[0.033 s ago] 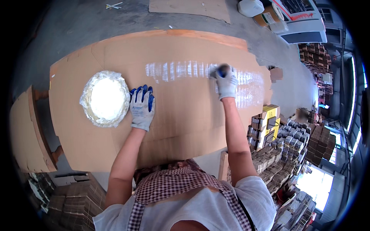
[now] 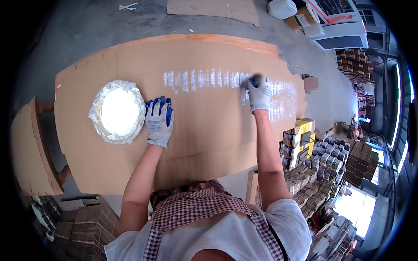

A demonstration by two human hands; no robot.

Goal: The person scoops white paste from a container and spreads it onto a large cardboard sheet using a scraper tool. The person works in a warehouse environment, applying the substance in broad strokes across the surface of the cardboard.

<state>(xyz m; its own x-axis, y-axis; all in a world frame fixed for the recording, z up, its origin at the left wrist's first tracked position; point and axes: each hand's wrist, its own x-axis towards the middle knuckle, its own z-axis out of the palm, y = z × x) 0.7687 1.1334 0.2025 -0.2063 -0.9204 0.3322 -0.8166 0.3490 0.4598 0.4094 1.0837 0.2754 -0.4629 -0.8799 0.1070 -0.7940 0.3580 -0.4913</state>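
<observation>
Head view: right hand (image 2: 260, 95), in a pale grey knitted glove, is curled round a dark, rounded hand tool (image 2: 257, 76). Tool is motion-blurred; its exact kind cannot be told. Since the picture just before, this hand has shifted slightly rightward along the milky white streaks (image 2: 200, 79); the streaks look much the same. Judgement: part of one sideways stroke, too small to show fresh coverage, so the work seems mid-pass.

Left hand (image 2: 160, 124), in a matching glove with blue-coated fingertips, rests palm down, fingers spread, gripping nothing visible. Its place against the container is unchanged.

Just left of it: a round container covered in crumpled translucent film (image 2: 98, 124), glaring white inside. Whether glove and film touch, cannot tell.

Under all of this: a large brown cardboard sheet (image 2: 204, 117), the surface being worked, laid over a wooden-edged desk (image 2: 257, 47). Streaks form a ribbed band across its far side, with a broader patch toward the right end, near the tool.

Farther out: tied stacks of grey-brown flattened cardboard (image 2: 322, 161) and a yellow-and-white carton (image 2: 305, 130) at right; a white plastic jug (image 2: 282, 8) beside a brown drum (image 2: 300, 19) on the floor beyond.
</observation>
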